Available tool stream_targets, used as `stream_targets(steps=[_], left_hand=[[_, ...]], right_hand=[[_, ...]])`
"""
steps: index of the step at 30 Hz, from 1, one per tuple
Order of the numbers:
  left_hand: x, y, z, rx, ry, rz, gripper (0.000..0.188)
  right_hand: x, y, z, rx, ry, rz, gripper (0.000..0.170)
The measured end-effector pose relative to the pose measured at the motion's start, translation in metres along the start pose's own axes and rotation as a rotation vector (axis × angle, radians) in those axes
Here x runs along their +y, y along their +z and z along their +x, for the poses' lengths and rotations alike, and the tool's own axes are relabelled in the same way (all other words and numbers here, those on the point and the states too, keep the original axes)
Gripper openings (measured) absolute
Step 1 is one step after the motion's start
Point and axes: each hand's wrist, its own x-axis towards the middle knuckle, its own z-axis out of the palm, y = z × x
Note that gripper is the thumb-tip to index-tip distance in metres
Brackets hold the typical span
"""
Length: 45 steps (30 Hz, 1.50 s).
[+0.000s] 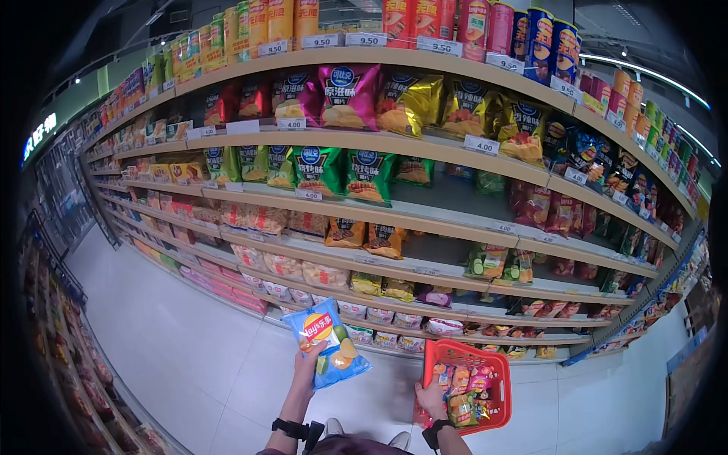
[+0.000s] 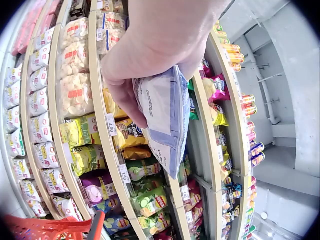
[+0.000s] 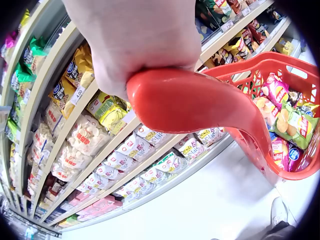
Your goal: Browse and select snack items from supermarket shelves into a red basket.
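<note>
In the head view my left hand [image 1: 309, 359] grips a blue bag of Lay's chips [image 1: 343, 365] by its side, front facing up. The left wrist view has the same chip bag [image 2: 167, 112] edge-on, with the fingers of my left hand [image 2: 125, 92] curled along its back. My right hand [image 1: 432, 397] holds the handle [image 3: 190, 102] of a red shopping basket [image 1: 506, 402]. Several bags of chips [image 1: 461, 409] lie inside it, among them a green one [image 3: 295, 125] and pink ones.
A long curved shelf unit [image 1: 425, 148] fills the front, stocked with chip bags such as a pink bag [image 1: 349, 97] and green bags [image 1: 317, 168]. Chip cans [image 1: 541, 45] line its top. Another stocked shelf [image 1: 68, 356] stands at the left. White floor tiles [image 1: 205, 334] run between them.
</note>
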Motion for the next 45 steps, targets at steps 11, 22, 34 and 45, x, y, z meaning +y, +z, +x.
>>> stream_targets(steps=[11,22,34,45], left_hand=[[-0.054,0.089,-0.023,-0.121,-0.075,0.016,0.046],[-0.100,0.119,-0.054,-0.037,-0.109,-0.005,0.043],[-0.105,0.139,-0.077,-0.089,-0.083,0.060,0.045],[-0.125,0.177,-0.091,-0.426,-0.096,0.395,0.048]], right_hand=[[0.015,-0.034,-0.002,-0.140,0.034,-0.061,0.060],[0.051,-0.064,0.005,-0.193,-0.012,-0.079,0.063],[0.070,-0.094,0.002,-0.114,-0.041,-0.028,0.063],[0.022,-0.177,-0.030,-0.437,-0.269,0.521,0.047]])
